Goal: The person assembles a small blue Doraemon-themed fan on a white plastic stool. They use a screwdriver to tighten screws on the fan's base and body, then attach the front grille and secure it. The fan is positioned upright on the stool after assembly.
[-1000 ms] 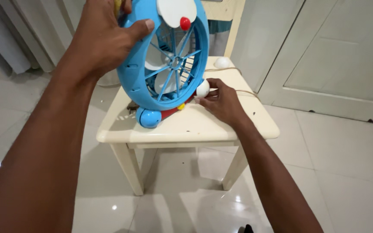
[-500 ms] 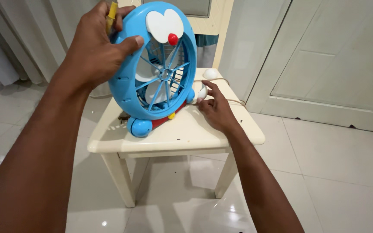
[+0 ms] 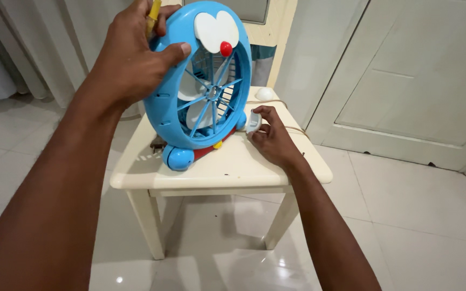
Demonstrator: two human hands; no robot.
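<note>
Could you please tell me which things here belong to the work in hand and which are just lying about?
In hand:
blue round fan, gripped by left hand
white foot piece, pinched by right hand
yellow tool in the left hand
cream stool bearing the fan

Lying about:
white ball
tan cord

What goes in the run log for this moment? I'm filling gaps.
left hand: grips blue fan rim, plus yellow tool | right hand: pinches white part at fan base | fan: on cream stool
</note>
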